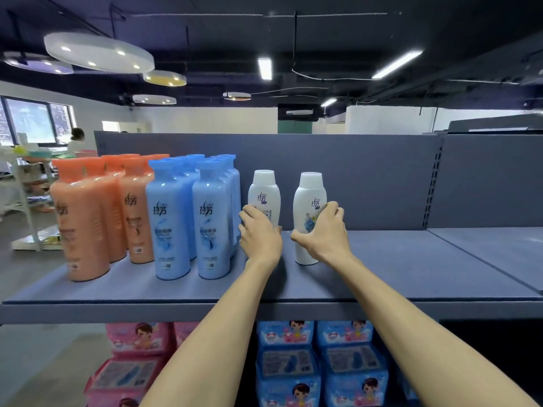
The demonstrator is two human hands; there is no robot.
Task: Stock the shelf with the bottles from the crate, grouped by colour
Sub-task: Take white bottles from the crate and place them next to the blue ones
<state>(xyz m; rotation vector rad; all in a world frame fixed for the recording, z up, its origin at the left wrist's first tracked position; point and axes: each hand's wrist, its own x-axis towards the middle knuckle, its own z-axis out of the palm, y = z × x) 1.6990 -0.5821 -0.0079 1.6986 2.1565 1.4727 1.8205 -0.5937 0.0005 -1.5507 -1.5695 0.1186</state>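
Orange bottles hold the shelf's left end, blue bottles packed tight beside them. Now the white group: the left hand wraps the left white bottle low on its body, right beside the blue row. The right hand curls round the right white bottle, standing upright, a gap off. Best move, probably: slide both along the board, labels forward, close that gap, leaving the blue bottles undisturbed. The crate is out of view.
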